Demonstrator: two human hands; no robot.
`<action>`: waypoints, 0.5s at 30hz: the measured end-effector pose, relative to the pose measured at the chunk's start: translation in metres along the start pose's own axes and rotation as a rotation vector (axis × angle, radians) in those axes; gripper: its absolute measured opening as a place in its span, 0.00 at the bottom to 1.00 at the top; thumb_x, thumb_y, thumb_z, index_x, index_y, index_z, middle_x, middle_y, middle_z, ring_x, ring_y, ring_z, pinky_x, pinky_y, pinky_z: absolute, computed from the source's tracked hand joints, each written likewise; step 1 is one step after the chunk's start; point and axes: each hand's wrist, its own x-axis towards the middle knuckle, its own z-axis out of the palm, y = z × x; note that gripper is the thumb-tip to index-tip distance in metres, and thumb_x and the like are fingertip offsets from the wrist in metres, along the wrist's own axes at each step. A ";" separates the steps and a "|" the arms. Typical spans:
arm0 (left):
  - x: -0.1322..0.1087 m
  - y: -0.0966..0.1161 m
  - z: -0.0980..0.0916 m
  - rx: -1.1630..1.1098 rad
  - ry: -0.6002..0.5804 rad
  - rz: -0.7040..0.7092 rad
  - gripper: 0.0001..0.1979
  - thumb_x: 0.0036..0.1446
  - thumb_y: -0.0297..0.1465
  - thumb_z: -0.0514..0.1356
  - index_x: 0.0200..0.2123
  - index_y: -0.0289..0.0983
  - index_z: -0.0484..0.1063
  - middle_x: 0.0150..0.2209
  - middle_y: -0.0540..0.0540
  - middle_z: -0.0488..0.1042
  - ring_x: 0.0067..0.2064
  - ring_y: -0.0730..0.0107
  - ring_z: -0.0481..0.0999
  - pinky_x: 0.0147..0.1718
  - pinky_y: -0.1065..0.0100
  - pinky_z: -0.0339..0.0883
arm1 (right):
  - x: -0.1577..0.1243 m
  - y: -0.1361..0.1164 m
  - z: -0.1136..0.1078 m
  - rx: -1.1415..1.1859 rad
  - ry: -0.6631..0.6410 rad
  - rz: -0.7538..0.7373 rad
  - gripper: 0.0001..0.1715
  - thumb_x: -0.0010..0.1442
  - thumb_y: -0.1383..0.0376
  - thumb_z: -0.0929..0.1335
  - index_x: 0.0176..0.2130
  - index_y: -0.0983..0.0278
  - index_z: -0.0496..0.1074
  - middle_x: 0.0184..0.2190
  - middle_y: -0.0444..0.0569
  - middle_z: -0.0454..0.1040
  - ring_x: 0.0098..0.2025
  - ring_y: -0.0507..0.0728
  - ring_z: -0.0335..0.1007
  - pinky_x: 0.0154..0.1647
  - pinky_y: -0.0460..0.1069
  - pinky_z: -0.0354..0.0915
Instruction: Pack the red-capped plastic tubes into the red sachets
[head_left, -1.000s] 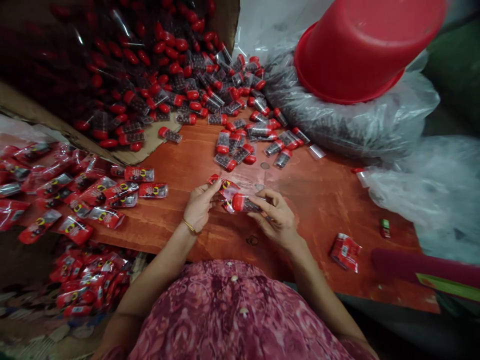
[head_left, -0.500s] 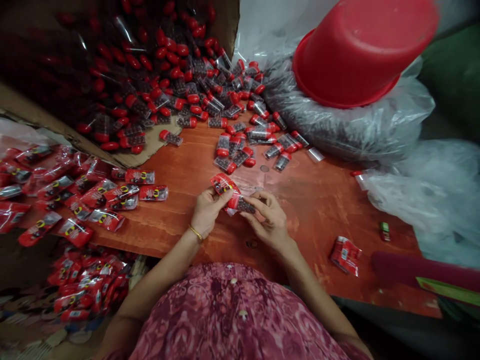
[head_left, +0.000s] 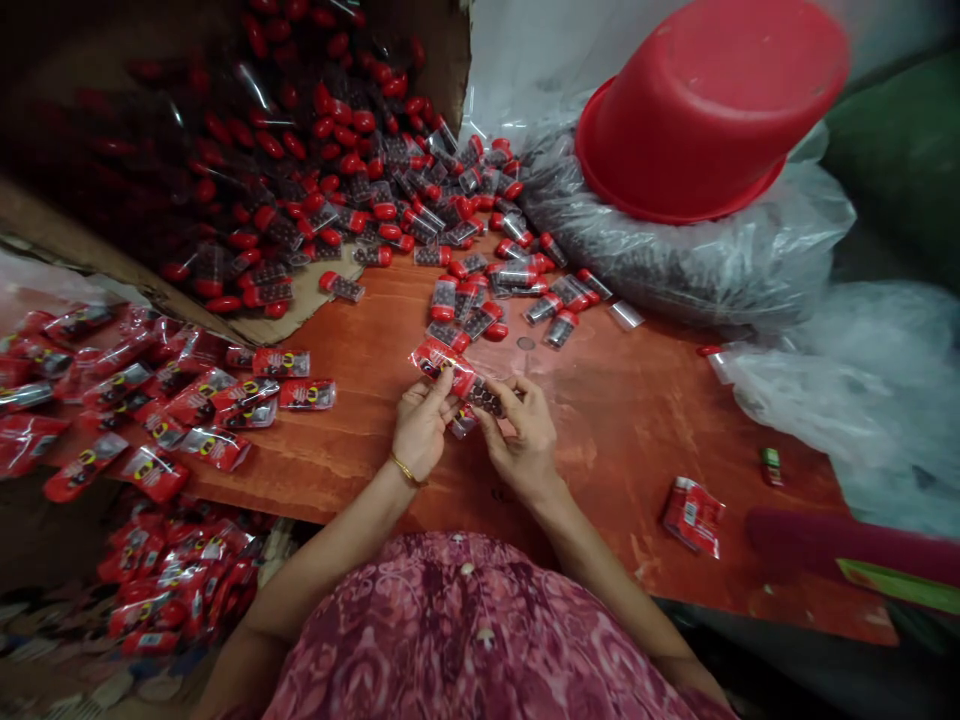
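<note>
A red printed plastic sachet (head_left: 437, 361) sat just above the centre of the frame, lifted slightly off the reddish wooden surface (head_left: 637, 400). Its long axis ran from upper left to lower right. A small clear plastic tube (head_left: 484, 397), packed with dark beads, lay along the same diagonal. Its red cap end pointed up-left into the sachet's mouth and its clear body stuck out to the lower right.

The left hand (head_left: 420, 430) had thumb and fingers pinched together on the sachet's glossy, crinkled film. The right hand (head_left: 525, 440) gripped the tube's bare end between closed fingertips, the other fingers curled loosely.

A heap of like tubes (head_left: 450, 220) spilled from a brown cardboard box (head_left: 300, 300) in the upper left. Filled red sachets (head_left: 187, 390) lay scattered at the left. An upturned red plastic basin (head_left: 697, 110) rested on a clear plastic bag (head_left: 675, 250) at the upper right.
</note>
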 end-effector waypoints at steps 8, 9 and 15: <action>0.000 -0.001 -0.002 -0.010 -0.029 -0.024 0.12 0.34 0.30 0.70 0.25 0.33 0.73 0.26 0.49 0.78 0.27 0.76 0.75 0.30 0.75 0.65 | 0.001 0.002 0.007 0.077 -0.009 0.027 0.19 0.57 0.66 0.66 0.50 0.60 0.67 0.38 0.51 0.67 0.41 0.57 0.66 0.41 0.54 0.67; 0.001 0.000 -0.003 0.000 -0.032 -0.040 0.11 0.35 0.29 0.70 0.24 0.33 0.73 0.25 0.49 0.77 0.26 0.77 0.74 0.28 0.76 0.65 | 0.000 0.002 0.007 0.094 -0.020 0.023 0.19 0.57 0.67 0.66 0.50 0.60 0.67 0.38 0.51 0.67 0.41 0.57 0.67 0.41 0.53 0.67; 0.009 0.004 -0.005 0.003 -0.032 -0.071 0.08 0.33 0.25 0.69 0.21 0.32 0.73 0.21 0.51 0.75 0.24 0.77 0.73 0.28 0.74 0.64 | 0.000 -0.003 0.007 0.128 -0.017 0.010 0.22 0.56 0.70 0.67 0.50 0.59 0.67 0.39 0.50 0.69 0.42 0.56 0.68 0.42 0.53 0.67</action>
